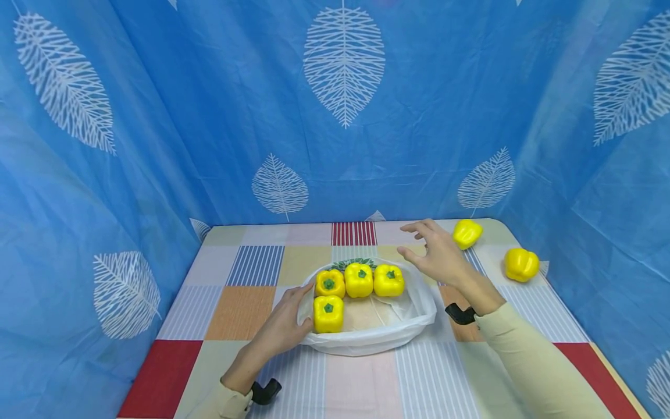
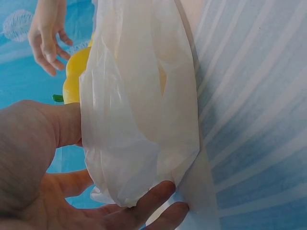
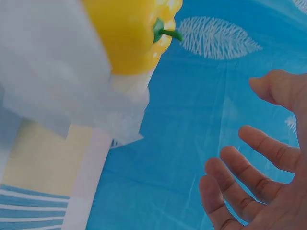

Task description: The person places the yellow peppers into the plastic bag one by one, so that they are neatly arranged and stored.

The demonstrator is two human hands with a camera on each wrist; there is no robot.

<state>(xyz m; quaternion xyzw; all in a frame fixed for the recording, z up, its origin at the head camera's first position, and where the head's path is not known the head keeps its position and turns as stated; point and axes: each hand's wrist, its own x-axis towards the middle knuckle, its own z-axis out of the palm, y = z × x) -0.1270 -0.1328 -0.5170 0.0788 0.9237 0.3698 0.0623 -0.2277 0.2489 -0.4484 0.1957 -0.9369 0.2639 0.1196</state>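
A white plastic bag (image 1: 366, 343) lies spread wide on the table, its rim rolled into an oval. Several yellow bell peppers (image 1: 359, 280) with green stems sit inside it, grouped toward the left and back. My left hand (image 1: 285, 323) holds the bag's left end, thumb at the rim beside a pepper and fingers along the outer wall (image 2: 124, 110). Above the right back of the bag hovers my right hand (image 1: 437, 253), fingers spread and nothing in them. In the right wrist view a bell pepper (image 3: 127, 36) shows over the bag's rim, apart from the fingers (image 3: 259, 182).
Two more yellow bell peppers lie on the table at right, one near the back edge (image 1: 467, 234) and one by the right edge (image 1: 521, 265). A patchwork cloth (image 1: 241, 314) covers the table. Blue leaf-print curtains (image 1: 230, 116) hang behind and at both sides.
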